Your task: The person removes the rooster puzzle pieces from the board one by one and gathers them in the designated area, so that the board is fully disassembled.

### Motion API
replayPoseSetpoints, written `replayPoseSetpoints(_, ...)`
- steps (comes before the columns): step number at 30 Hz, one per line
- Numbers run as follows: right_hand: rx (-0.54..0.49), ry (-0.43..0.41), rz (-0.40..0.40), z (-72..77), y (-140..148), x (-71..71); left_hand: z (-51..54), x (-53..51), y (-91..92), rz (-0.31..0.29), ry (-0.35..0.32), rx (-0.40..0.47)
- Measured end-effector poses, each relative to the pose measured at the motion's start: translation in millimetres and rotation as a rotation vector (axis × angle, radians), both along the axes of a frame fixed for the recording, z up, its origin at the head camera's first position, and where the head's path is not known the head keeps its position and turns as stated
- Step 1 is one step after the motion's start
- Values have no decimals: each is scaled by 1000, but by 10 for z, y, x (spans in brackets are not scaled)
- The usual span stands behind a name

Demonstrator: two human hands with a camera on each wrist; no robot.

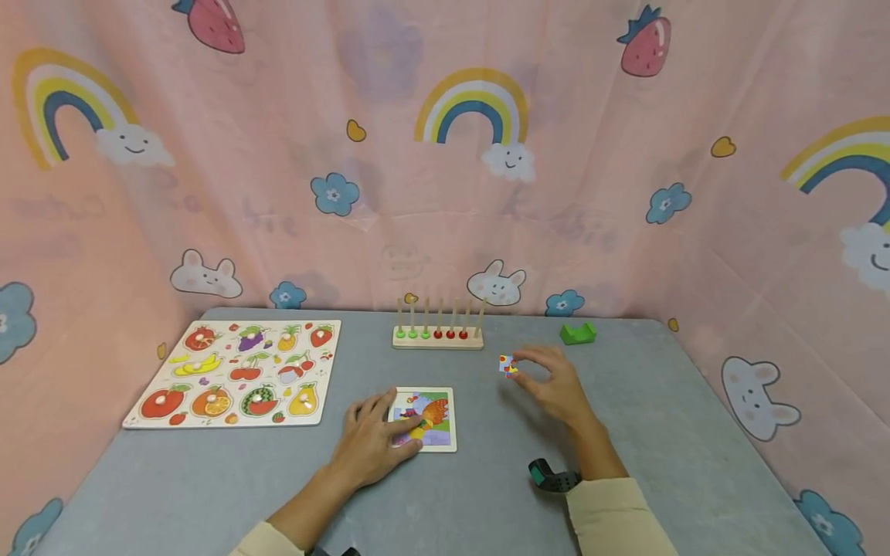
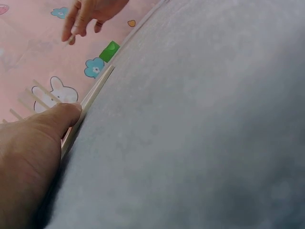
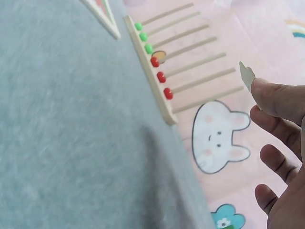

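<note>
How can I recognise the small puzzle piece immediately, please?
On the grey table, find the framed puzzle. To its right, the raised right hand pinches the puzzle piece. Unlike the framed puzzle, it is tiny and held in the air.

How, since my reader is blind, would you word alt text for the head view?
A person's right hand holds a puzzle piece while the left hand rests on a picture puzzle. A fruit board lies left, a bead rack and green block behind.
</note>
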State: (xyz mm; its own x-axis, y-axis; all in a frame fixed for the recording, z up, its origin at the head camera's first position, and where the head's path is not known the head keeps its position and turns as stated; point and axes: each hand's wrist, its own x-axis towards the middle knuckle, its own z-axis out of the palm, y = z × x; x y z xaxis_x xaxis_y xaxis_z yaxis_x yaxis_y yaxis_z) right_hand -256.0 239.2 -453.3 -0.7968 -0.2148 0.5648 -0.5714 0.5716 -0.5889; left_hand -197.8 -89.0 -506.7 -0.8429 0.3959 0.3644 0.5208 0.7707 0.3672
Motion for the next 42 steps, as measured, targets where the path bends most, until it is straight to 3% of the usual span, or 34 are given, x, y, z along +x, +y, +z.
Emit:
replayPoseSetpoints(8, 4, -172, -46, -149, 53, -62, 3, 5, -3, 2, 8, -1)
replayPoseSetpoints(12, 14, -208, -61, -236, 81, -96, -5, 6, -5, 2, 17, -4)
replayPoseSetpoints(27, 89, -173, -103, -440, 87, -167, 8, 20, -25, 3, 8, -4)
replayPoseSetpoints(37, 146, -210, -170, -455, 62, -172, 8, 6, -29, 2, 8, 0)
replayPoseSetpoints(42, 122, -248, -179, -417, 96, -155, 0, -1, -13, -8, 11, 5)
